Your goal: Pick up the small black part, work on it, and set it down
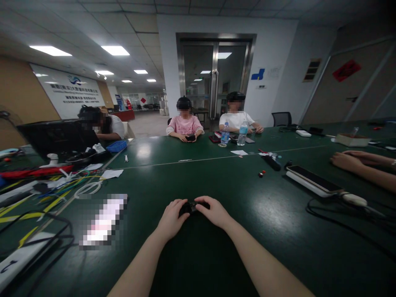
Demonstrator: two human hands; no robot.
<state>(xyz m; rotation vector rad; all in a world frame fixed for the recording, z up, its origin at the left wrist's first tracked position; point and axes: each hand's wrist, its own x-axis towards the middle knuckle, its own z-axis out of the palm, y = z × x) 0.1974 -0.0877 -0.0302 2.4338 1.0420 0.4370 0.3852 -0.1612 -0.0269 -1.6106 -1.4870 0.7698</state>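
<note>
My left hand (171, 219) and my right hand (216, 212) meet in the middle of the green tabletop (198, 177), close in front of me. Between them is a small dark object (192, 207), low over the table or resting on it. Left fingers and thumb are closed round its left side. On its right side, the fingers and thumb of the other hand grip it too. Much of the object is covered by my fingers, and its kind cannot be made out. To the left of my hands lies a bright slab (105, 220), phone-shaped and pixelated.
Cables (88, 189) and a power strip (23, 258) clutter the left. At right are a phone on a white block (312, 183) and another person's hands (349, 161). Water bottles (243, 134) stand before two people seated opposite; a third person sits behind a monitor (58, 138).
</note>
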